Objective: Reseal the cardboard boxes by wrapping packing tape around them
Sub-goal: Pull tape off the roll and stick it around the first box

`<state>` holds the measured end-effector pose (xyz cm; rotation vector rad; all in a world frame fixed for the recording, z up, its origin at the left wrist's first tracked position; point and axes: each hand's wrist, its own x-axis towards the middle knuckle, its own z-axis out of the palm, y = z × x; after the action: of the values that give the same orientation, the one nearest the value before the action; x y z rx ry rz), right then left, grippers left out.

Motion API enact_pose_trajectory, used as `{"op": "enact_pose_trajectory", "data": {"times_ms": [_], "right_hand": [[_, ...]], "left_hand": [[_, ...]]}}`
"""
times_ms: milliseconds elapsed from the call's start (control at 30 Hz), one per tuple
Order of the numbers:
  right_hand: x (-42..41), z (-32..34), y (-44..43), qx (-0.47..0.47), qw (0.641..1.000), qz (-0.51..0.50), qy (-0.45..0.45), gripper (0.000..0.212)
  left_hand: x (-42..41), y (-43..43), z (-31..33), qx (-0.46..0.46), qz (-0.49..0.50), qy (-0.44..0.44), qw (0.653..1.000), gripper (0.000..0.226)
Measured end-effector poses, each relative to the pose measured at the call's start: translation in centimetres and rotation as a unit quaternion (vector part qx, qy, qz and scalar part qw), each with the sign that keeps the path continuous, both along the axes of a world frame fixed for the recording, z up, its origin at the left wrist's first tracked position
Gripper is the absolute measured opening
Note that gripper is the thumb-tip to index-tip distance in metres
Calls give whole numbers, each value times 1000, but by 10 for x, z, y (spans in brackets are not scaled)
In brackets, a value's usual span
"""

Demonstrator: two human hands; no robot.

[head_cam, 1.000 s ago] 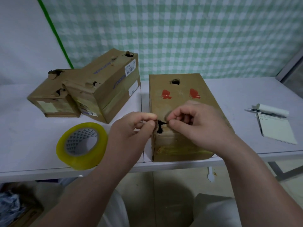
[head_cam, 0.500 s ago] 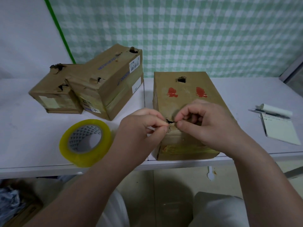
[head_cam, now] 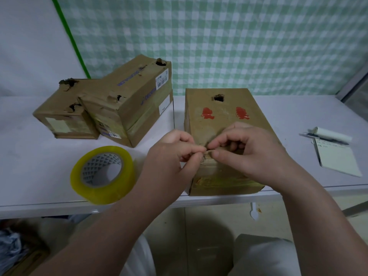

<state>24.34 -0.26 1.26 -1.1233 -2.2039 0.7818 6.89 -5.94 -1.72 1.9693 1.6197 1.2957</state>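
Head view, hands [head_cam: 175,156] [head_cam: 247,154] pinching box [head_cam: 219,124], tear [head_cam: 203,158] mostly hidden

Three cardboard boxes sit on the table [head_cam: 29,166]: a front box [head_cam: 223,124], a middle box [head_cam: 135,100] and a far-left box [head_cam: 65,120]. There is one tape roll [head_cam: 103,176], one notepad [head_cam: 338,158] and one pen [head_cam: 326,138]. There are two hands, a left hand [head_cam: 169,156] and a right hand [head_cam: 249,154].

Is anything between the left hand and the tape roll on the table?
Nothing visible. Only table surface lies between the left hand and the tape roll. That hand pinches the near box at its torn spot.
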Motion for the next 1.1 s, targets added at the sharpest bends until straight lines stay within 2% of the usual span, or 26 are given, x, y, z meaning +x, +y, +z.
{"op": "enact_pose_trajectory", "data": {"times_ms": [200, 600, 867, 933, 1100], "right_hand": [[4, 2, 0, -10, 1000, 20, 21, 19], [2, -2, -1, 33, 999, 12, 21, 21], [-1, -7, 0, 50, 998, 22, 19, 26], [-3, -8, 0, 57, 998, 22, 12, 27], [-4, -11, 1, 74, 997, 23, 6, 30]], "left_hand": [[1, 4, 2, -31, 16, -25, 999, 9], [1, 8, 0, -70, 34, -72, 994, 11], [5, 10, -5, -82, 26, -133, 987, 27], [6, 10, -4, -75, 29, -120, 989, 27], [7, 8, 0, -44, 25, -24, 998, 15]]}}
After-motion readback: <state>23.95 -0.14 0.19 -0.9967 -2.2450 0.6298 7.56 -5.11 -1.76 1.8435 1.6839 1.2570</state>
